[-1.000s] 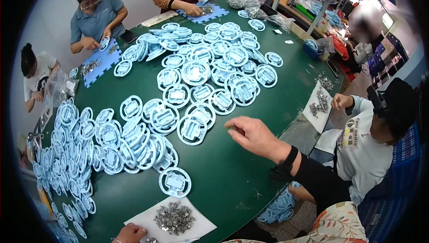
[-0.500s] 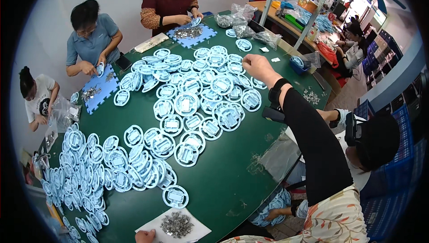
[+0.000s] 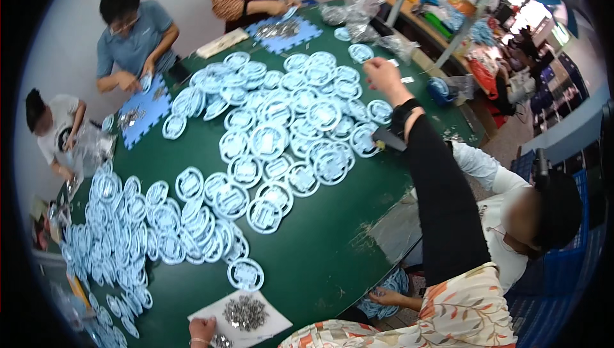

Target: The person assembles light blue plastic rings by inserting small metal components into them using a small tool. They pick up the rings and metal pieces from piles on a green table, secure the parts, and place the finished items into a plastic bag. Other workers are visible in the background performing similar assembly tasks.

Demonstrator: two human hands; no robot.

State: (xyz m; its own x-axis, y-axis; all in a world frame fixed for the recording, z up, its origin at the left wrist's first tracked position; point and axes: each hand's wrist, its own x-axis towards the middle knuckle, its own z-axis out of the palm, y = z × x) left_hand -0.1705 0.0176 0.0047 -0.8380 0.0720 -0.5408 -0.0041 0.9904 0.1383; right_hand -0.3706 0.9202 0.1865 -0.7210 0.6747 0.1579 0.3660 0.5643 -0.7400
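Light-blue plastic is covering much of the green table [image 3: 320, 239]. Wheel-shaped pieces [image 3: 323, 113] are lying in a big heap, left of the right hand [image 3: 382, 77] and nearer the body. More are leaning on each other in a side heap [image 3: 105, 252], ahead and left of the left hand [image 3: 203, 329].

The right hand is hanging far out over the table, past the edge of the big heap, with its fingers bent in. One cannot tell if it is gripping anything. One loose wheel [image 3: 361, 53] is lying just beside its fingertips, and it is hard to tell if they are touching. The arm in the black sleeve [image 3: 441, 201] is going out long and straight, likely because that spot is so far from the body.

The left hand is resting curled at the near left edge of a white sheet [image 3: 275, 322]; what may be inside its fingers is not showing. Just right of it, small shiny metal parts [image 3: 245, 313] are sitting on the sheet, which is probably keeping them together and easy to see. A lone wheel [image 3: 245, 274] is lying just ahead of that sheet, perhaps so it is close by.
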